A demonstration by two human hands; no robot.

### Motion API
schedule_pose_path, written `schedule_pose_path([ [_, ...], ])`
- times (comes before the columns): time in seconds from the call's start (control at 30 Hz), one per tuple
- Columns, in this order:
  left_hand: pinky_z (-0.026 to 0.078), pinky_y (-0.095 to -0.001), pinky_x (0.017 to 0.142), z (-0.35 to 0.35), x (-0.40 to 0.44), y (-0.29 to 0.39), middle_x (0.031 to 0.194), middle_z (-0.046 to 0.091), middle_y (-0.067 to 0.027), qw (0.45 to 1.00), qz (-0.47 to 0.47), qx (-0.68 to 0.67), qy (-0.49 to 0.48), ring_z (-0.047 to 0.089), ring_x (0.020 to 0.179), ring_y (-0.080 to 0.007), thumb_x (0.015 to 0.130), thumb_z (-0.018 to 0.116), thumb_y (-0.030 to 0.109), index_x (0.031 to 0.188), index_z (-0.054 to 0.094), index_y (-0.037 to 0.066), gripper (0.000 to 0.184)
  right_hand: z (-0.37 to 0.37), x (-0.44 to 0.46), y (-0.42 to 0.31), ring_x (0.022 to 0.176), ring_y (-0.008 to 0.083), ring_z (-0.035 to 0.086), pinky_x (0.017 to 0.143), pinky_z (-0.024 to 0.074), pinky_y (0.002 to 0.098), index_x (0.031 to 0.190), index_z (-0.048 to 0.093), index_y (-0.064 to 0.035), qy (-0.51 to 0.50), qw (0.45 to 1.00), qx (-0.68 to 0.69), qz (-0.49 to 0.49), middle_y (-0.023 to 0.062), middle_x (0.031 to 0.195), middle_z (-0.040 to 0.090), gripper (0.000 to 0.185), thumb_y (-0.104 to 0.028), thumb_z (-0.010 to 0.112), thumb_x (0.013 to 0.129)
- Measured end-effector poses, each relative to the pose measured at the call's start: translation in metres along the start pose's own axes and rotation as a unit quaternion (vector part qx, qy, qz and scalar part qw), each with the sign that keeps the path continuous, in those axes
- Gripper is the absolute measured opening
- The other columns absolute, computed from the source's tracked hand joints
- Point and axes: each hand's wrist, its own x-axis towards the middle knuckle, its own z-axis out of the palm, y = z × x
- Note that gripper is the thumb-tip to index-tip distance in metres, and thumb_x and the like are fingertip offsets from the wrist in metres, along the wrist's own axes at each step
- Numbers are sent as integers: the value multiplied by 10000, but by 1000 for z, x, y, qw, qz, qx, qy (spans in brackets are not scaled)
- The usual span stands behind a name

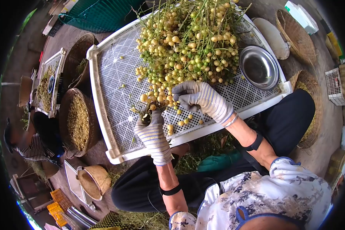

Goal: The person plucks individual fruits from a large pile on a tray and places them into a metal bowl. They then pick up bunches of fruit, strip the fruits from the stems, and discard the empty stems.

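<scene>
A large heap of round yellow-green fruit on stems [191, 42] covers the upper part of a white perforated tray [115, 84]. My left hand [153, 134], in a striped grey glove, is closed on a small bunch of stems with fruit [152, 106] near the tray's front edge. My right hand [203, 100], gloved too, is just right of that bunch with its fingers curled together; whether a fruit is between them is too small to tell. Several loose fruits [181, 123] lie on the tray beneath my hands. A round metal bowl [259, 68] rests at the tray's right side.
Left of the tray stands a basket full of fruit [78, 120], and beyond it another person [34, 147] sits by a second tray [50, 84]. Wicker baskets [297, 36] are at the right. A bucket [94, 182] stands lower left; cut stems [191, 157] lie under the tray.
</scene>
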Motion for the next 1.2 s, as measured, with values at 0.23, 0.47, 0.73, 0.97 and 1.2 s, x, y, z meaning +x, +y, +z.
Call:
schedule_pose_path([
  [0.23,373,-187,462,-13,10,-10,788,665,-53,999,-27,-41,-18,480,515,-47,816,682,113,999,661,-15,224,-12,10,6,567,57,501,429,365,158,1175,580,1,-100,937,329,-61,85,978,633,304,-29,618,875],
  [0.47,429,-188,544,-12,4,3,749,640,-10,998,-39,4,-56,539,611,-50,826,707,116,993,673,-29,224,11,16,-12,646,41,561,561,443,175,1034,644,-21,-12,982,-172,-79,-11,806,649,329,-300,692,867],
  [0.73,442,-194,584,-20,5,3,748,631,-3,991,-67,-1,-117,546,632,-56,816,714,122,1011,674,-26,248,-5,16,1,570,47,483,444,335,173,1046,601,-17,-74,986,141,40,16,762,596,248,-201,658,889],
  [0.97,367,-180,510,-15,2,11,706,601,14,985,-78,-20,-150,489,552,-40,797,714,131,916,671,2,181,18,3,-8,649,36,551,538,436,165,1094,585,-26,4,997,-28,72,-48,822,601,476,-363,753,803],
  [1.2,338,-179,474,-27,13,0,699,583,10,973,-93,-117,-177,459,526,-44,789,676,65,960,658,-16,189,2,8,-6,509,33,383,422,273,169,1066,584,-17,8,990,137,16,2,793,586,342,-263,701,860],
])
